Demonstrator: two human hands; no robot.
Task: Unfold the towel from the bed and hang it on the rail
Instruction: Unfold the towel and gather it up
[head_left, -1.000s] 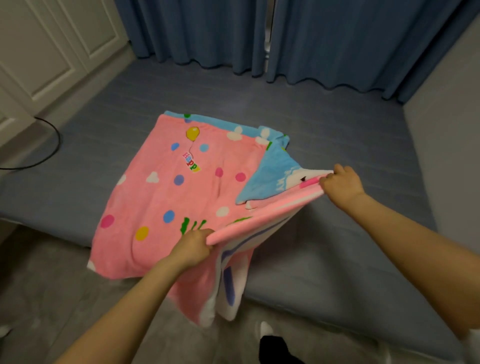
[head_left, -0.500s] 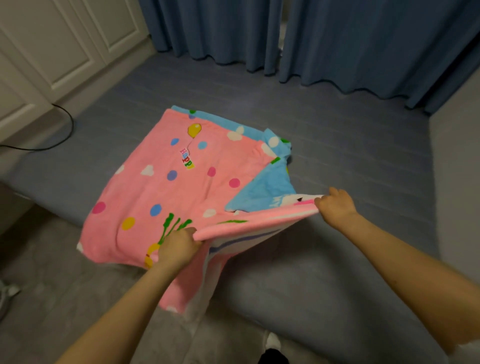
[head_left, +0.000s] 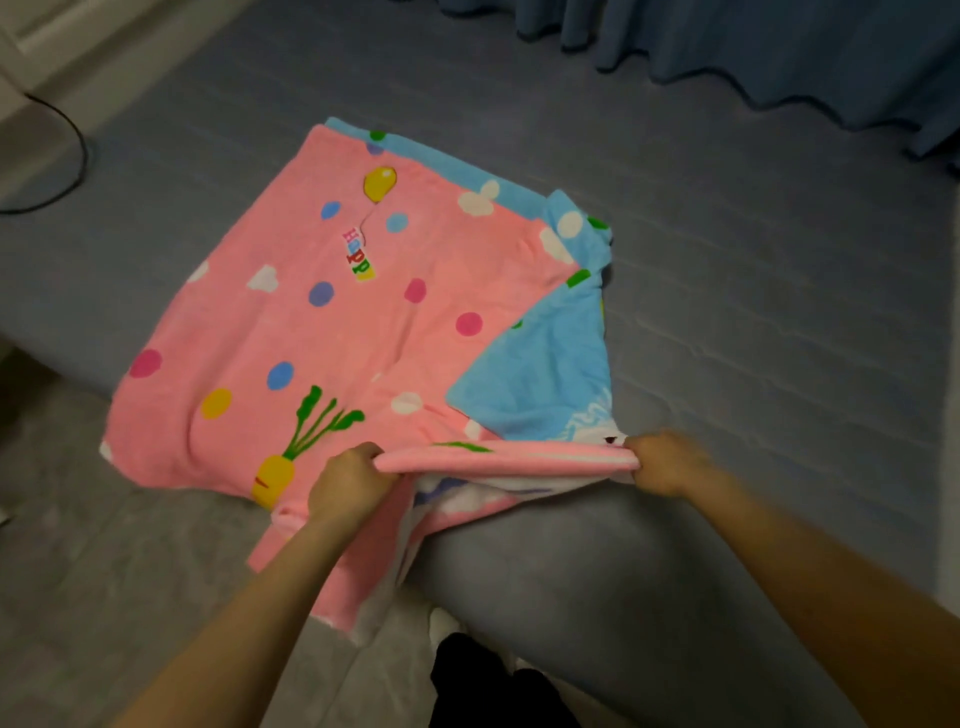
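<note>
A pink towel (head_left: 311, 332) with coloured dots, a balloon, a carrot and blue parts lies partly folded on the grey-blue bed (head_left: 753, 312). Its near side hangs over the bed's front edge toward the floor. My left hand (head_left: 348, 483) grips the towel's near pink edge. My right hand (head_left: 665, 462) grips the same edge further right, at a white and blue corner. The edge is pulled taut between both hands, just above the bed's front. No rail is in view.
Blue curtains (head_left: 779, 47) hang behind the bed. A white cabinet (head_left: 31, 31) stands at the far left with a black cable (head_left: 67, 156) trailing onto the bed. Grey floor (head_left: 78, 597) lies below, with my dark trouser leg (head_left: 467, 686) at the bottom.
Both hands have drawn the towel's edge toward me and lower, near the bed's front. The towel slid forward and the carrot print now shows. The view has tilted down.
</note>
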